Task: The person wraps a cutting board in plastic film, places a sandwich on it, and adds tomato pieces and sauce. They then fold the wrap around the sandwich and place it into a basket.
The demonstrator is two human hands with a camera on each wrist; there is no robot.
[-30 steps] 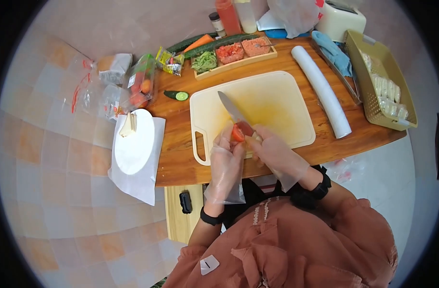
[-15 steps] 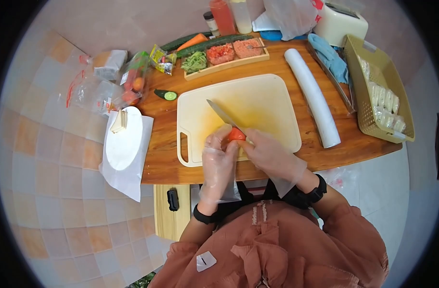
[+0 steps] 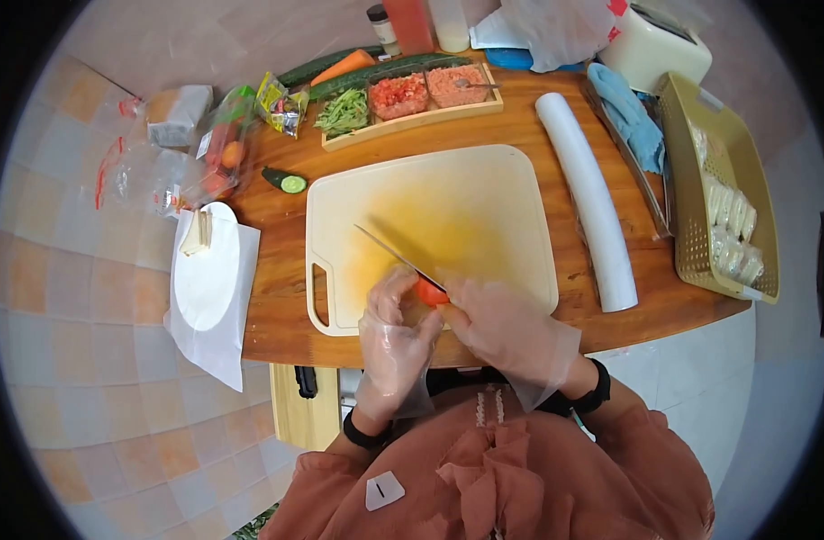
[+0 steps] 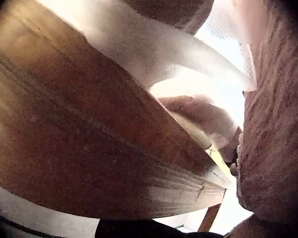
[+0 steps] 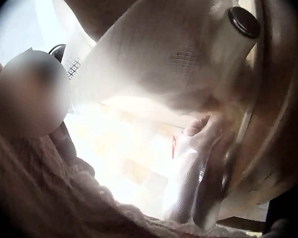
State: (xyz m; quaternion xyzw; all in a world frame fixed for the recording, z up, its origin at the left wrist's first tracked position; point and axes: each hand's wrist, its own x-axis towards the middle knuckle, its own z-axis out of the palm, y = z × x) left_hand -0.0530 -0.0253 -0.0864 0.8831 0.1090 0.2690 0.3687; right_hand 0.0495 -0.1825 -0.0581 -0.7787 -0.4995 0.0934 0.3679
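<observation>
Over the near edge of a cream cutting board [image 3: 511,189], the left hand [image 3: 396,333] in a clear plastic glove pinches a red tomato [image 3: 432,292]. The right hand [image 3: 511,333], gloved too, grips a knife [image 3: 396,254] whose blade points to the far left and lies against the tomato. In the right wrist view the end of the knife's handle [image 5: 244,22] sticks out of the right hand [image 5: 154,59], with the left hand [image 5: 188,168] beyond it. The left wrist view is mostly filled by the wooden table [image 4: 89,134]; no tomato is discernible there.
Behind the board stands a wooden tray [image 3: 421,121] of chopped food. A white roll [image 3: 592,207] and a tan basket [image 3: 727,180] are at the right. Cut cucumber [image 3: 286,180] and a white plate [image 3: 205,288] with sandwich pieces lie at the left.
The head view has shifted. Both hands have drawn nearer the board's front edge with the tomato, and the knife blade now lies across it at a flatter slant.
</observation>
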